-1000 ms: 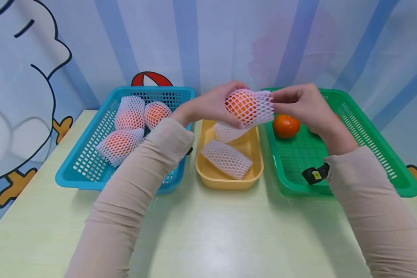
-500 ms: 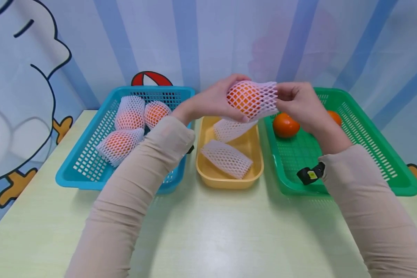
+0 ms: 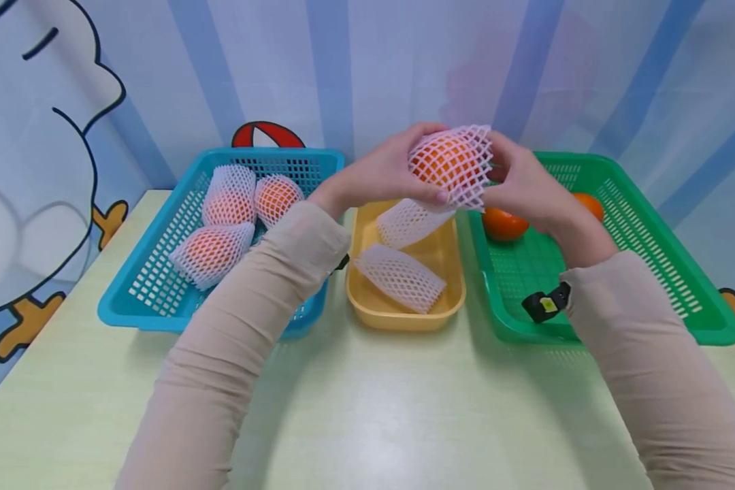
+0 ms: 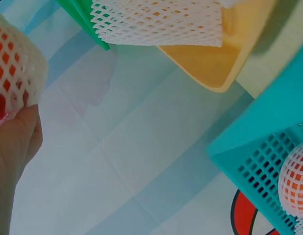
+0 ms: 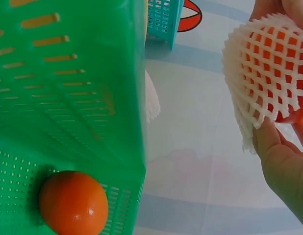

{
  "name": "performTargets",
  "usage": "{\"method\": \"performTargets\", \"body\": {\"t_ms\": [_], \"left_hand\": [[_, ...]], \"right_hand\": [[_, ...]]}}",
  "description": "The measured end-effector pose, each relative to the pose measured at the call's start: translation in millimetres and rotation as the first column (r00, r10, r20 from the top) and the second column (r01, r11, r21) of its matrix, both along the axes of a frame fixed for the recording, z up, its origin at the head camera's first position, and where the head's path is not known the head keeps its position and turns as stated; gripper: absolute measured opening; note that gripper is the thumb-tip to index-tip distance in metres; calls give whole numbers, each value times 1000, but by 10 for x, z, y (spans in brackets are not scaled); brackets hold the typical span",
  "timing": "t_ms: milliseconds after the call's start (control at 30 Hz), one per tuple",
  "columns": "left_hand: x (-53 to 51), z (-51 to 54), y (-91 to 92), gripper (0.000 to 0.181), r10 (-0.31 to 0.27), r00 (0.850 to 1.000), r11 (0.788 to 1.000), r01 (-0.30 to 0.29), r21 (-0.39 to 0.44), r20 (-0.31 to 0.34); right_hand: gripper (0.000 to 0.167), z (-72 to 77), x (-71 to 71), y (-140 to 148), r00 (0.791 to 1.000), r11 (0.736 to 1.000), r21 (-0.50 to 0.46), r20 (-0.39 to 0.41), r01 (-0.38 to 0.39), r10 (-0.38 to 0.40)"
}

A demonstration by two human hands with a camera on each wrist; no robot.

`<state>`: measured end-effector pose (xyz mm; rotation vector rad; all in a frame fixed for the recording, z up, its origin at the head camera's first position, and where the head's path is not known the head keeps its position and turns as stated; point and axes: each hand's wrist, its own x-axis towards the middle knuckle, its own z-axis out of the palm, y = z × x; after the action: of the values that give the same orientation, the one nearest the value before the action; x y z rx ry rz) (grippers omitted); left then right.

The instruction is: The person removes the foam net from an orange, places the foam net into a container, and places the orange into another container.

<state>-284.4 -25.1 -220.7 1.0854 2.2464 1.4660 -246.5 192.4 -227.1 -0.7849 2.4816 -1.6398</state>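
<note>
An orange-red round fruit in a white foam net (image 3: 450, 163) is held up above the yellow tray (image 3: 404, 320). My left hand (image 3: 387, 170) grips it from the left, thumb below. At its right side my right hand (image 3: 529, 180) pinches the open end of the net. The right wrist view shows the net (image 5: 269, 63) around the fruit, with bare red skin at the opening by the fingers. Two foam nets, one near the front (image 3: 401, 278) and one behind (image 3: 410, 221), lie in the tray.
At the left stands a blue basket (image 3: 122, 320) with several netted fruits (image 3: 211, 252). A green basket (image 3: 496, 320) on the right holds bare fruits (image 3: 505, 224). A patterned curtain (image 3: 380, 68) hangs behind the table (image 3: 367, 408).
Both hands have risen slightly with the netted fruit and shifted right. The net's end has turned toward the front, and the right fingers have moved around its edge.
</note>
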Motion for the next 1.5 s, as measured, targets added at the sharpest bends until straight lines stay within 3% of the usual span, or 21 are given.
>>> {"method": "performTargets", "body": {"t_ms": [133,300,400,633,833,1033,1133,1333,1500], "left_hand": [[19,20,48,84,12,1000,1000,-11,5,-18],[67,45,89,81,-13,999,999,15,38,-53],[71,48,92,80,-17,998,999,20,45,-62],[68,29,7,61,-20,999,994,23,103,-27],[69,43,-30,35,78,995,987,-67,146,-68],[50,50,-26,17,212,972,957,-186,222,-99],[45,47,-32,15,233,966,953,-204,226,-109],[38,39,-54,13,248,960,952,-216,219,-132],[36,39,-73,11,263,955,946,-228,230,-138]], "right_hand": [[65,-10,-8,-1,1000,998,-60,-9,5,-6],[62,-11,-4,8,1000,989,-147,10,7,-6],[60,-3,4,16,1000,988,-155,5,8,-7],[59,-4,17,51,998,974,-222,37,-36,45],[60,-19,6,78,990,944,-320,78,-83,114],[59,-40,-12,84,985,912,-398,91,-99,147],[58,-45,-18,88,985,910,-404,96,-92,143],[58,-38,-15,126,992,931,-361,90,-54,92],[54,-37,-22,149,991,911,-410,99,-36,84]]}}
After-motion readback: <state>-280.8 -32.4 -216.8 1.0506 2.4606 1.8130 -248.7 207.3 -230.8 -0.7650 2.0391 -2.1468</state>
